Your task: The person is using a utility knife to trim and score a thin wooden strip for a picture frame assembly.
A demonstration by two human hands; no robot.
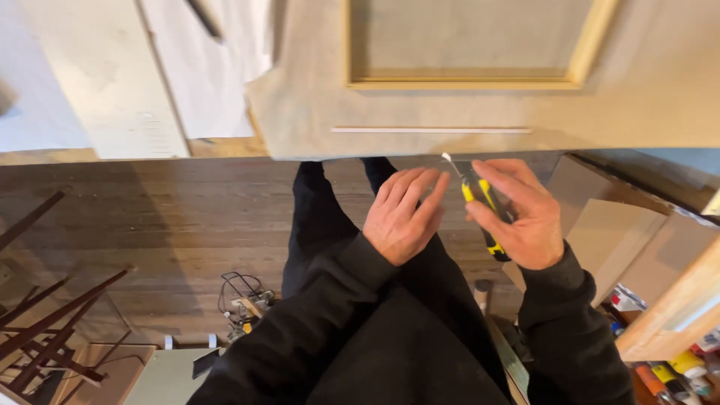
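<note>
Head view. Right hand (525,217): wrapped around a yellow-and-black utility knife (482,206), blade tip angled up toward the near edge of the desk (300,120). Left hand (405,214): empty, fingers loosely extended, fingertips near the blade as if adjusting it. Wooden frame (585,45) lies far on the desk.

Soft, even indoor light; we see no glare. The wooden floor (150,225) lies dimmer beneath the pale board (487,112), which casts a shadow along its near edge. Wide-angle bending at the frame edges. Slight softness in the lower corners; centre sharp.
</note>
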